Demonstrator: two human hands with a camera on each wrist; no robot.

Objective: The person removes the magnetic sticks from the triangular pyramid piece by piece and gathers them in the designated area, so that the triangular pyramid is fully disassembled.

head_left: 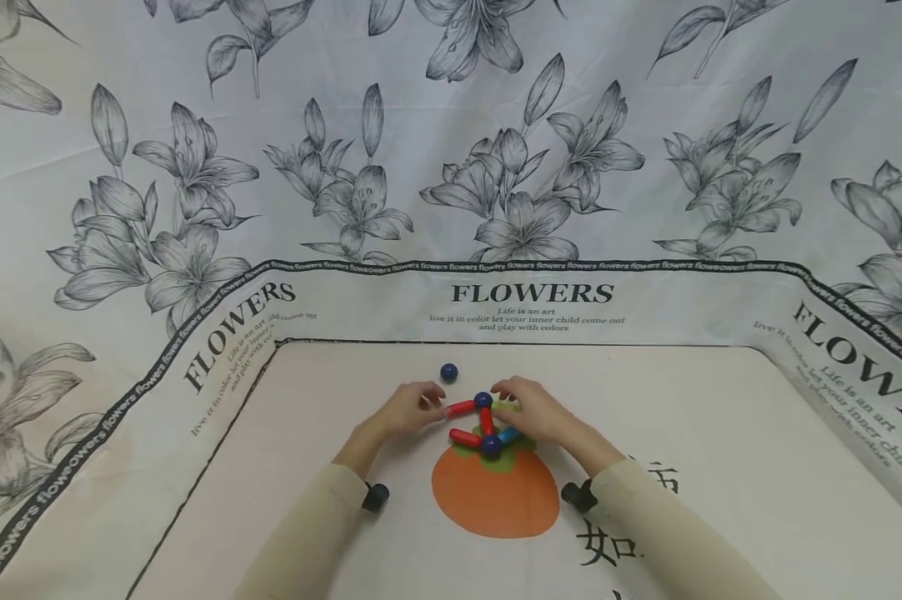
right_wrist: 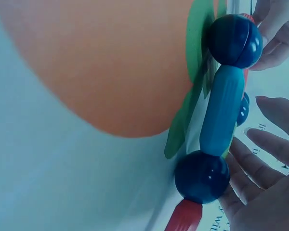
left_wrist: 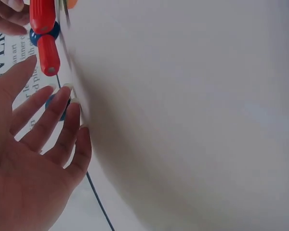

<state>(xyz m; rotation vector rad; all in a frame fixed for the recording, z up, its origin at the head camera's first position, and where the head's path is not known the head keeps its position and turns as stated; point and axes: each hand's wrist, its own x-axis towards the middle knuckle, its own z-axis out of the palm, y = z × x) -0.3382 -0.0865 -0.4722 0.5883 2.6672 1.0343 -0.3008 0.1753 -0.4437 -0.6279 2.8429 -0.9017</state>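
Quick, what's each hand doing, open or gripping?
Left hand: open, near a red rod, holding nothing.
Right hand: open, by the green rod; contact unclear.

The left sleeve (head_left: 304, 537) and right sleeve (head_left: 670, 533) are long, plain and pale cream, narrowing toward the bare left hand (head_left: 411, 409) and bare right hand (head_left: 537, 408). A stubby, rounded black left wrist camera (head_left: 377, 497) sits just past one sleeve's end, and an equally dark right wrist camera (head_left: 577, 496) beside the other's.
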